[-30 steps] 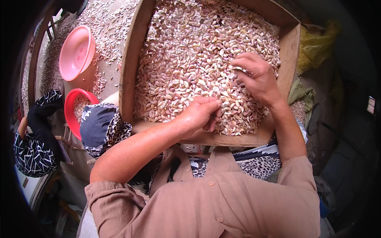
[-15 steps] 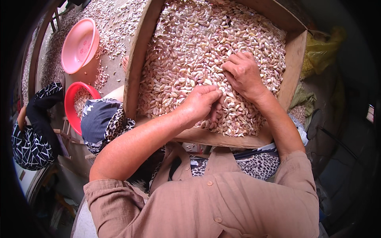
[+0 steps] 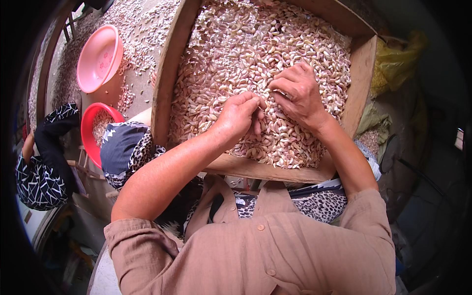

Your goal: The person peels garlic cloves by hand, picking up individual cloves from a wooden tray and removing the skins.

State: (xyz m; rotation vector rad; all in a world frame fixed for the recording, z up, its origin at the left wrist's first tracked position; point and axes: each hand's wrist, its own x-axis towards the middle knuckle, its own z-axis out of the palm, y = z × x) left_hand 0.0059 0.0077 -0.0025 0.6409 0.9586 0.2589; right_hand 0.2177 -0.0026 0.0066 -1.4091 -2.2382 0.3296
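Observation:
Many pale, pink-tinged garlic cloves (image 3: 206, 98) cover the wire mesh of a wooden-framed tray (image 3: 265, 172) in front of me. Low over the middle of the heap, my left hand (image 3: 241, 115) is closed, thumb pressed against the fingers; whatever it pinches is too small to make out. Just to its right and slightly farther off, my right hand (image 3: 300, 93) bends down over the cloves with curled fingers. Its fingertips are partly hidden, so I cannot see what they hold. The two hands are close together but apart.
A pink basin (image 3: 100, 59) and a red basin (image 3: 102, 129) holding cloves stand left of the tray. Loose cloves lie on the floor there. A person in patterned clothes (image 3: 42, 182) is at far left. A yellow bag (image 3: 400, 64) lies beyond the right frame.
My left hand has moved slightly away from me and to the left. My right hand has shifted a little left, its fingers lifting somewhat off the cloves.

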